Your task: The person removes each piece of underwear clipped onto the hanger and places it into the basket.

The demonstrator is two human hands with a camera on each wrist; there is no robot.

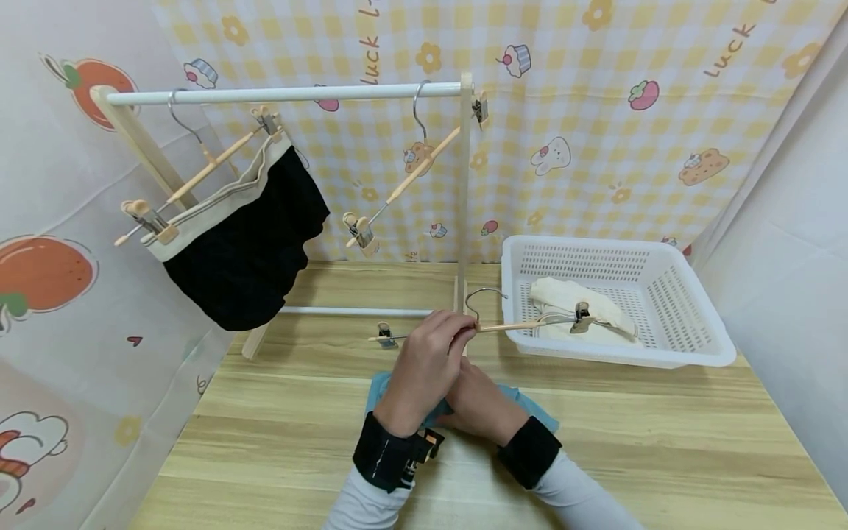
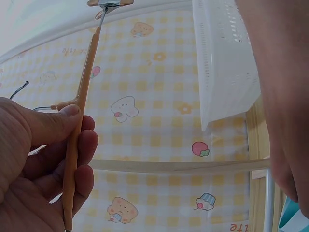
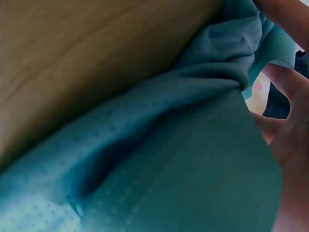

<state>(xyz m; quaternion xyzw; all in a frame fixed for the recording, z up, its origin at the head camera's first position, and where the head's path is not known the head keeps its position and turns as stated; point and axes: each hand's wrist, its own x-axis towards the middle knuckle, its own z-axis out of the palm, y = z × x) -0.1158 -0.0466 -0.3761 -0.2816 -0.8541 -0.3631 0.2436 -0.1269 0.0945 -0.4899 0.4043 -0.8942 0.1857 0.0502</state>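
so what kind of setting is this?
Probably a staged tabletop laundry-hanging setup, not a real home: a small clothes rack on a wooden table, cartoon-print backdrop sheets all round, and a white basket of cloth.

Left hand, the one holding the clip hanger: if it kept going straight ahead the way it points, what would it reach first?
Probably the rack's upright post, just beyond the left hand and its hanger. Depth is unclear from the head view; it might pass beside the post toward the back curtain.

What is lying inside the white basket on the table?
Inside the white basket lies a folded cream cloth. The clip end of the wooden hanger, held in the left hand, reaches over it. What lies beneath the cloth is covered.
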